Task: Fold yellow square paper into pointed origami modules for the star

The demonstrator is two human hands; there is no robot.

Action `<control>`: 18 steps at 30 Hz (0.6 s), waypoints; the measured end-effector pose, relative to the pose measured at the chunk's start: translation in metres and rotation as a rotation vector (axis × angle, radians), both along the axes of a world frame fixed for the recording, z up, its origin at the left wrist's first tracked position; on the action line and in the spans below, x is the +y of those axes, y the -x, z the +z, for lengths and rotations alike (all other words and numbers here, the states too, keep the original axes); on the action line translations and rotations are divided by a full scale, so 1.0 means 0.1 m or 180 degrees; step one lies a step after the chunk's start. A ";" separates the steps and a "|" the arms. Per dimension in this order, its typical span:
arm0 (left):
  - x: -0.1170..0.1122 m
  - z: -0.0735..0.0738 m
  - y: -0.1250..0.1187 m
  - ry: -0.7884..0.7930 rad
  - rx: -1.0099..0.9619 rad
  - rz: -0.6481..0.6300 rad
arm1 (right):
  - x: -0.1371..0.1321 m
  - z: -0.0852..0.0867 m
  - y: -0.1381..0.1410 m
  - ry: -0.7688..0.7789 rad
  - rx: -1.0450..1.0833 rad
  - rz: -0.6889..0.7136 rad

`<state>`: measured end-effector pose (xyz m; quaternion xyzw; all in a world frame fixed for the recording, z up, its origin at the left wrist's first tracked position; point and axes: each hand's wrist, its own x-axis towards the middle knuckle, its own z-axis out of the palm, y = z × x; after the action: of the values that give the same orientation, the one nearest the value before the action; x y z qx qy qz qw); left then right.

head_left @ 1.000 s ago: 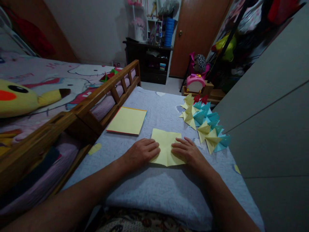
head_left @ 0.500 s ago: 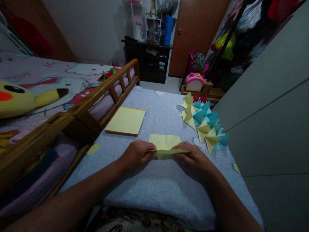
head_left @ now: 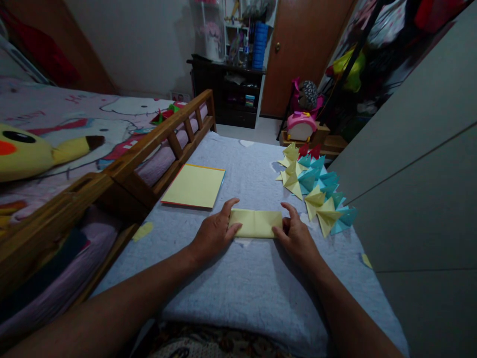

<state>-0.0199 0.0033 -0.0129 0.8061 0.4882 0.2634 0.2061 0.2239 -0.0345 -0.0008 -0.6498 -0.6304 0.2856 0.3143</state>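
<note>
A sheet of pale yellow origami paper (head_left: 255, 223), folded into a wide strip with an upright crease in its middle, lies before me on the blue cloth. My left hand (head_left: 215, 231) grips its left end, thumb on top and index finger raised past the far edge. At the right end my right hand (head_left: 296, 233) does the same, its thumb pressing the near corner and its index finger lifted. The fingers beneath or behind the paper are partly hidden.
A stack of square paper (head_left: 194, 186), yellow on top, lies at the left. Several folded paper pieces (head_left: 316, 181) in yellow, blue and red stand at the right. A wooden bed rail (head_left: 156, 144) borders the left side, a pale cabinet panel (head_left: 417, 199) the right.
The near flap of the yellow paper has been folded away from me onto the far part, making a flat strip. Both index fingers have lifted and the thumbs now press on top.
</note>
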 end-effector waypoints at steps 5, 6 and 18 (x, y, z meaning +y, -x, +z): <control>0.01 -0.02 -0.02 -0.0301 0.0045 -0.0082 | 0.01 -0.01 0.04 -0.0090 -0.0210 -0.0121; 0.01 -0.01 -0.02 -0.0381 0.0078 -0.0120 | 0.02 -0.02 0.04 -0.0103 -0.0250 -0.0123; -0.16 0.00 -0.01 -0.1680 0.0986 -0.0810 | 0.06 -0.01 0.05 0.0052 -0.0466 -0.0168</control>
<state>-0.0192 -0.0127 -0.0134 0.9166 0.3241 0.2273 -0.0553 0.2184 -0.0287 -0.0019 -0.6879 -0.6320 0.2341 0.2695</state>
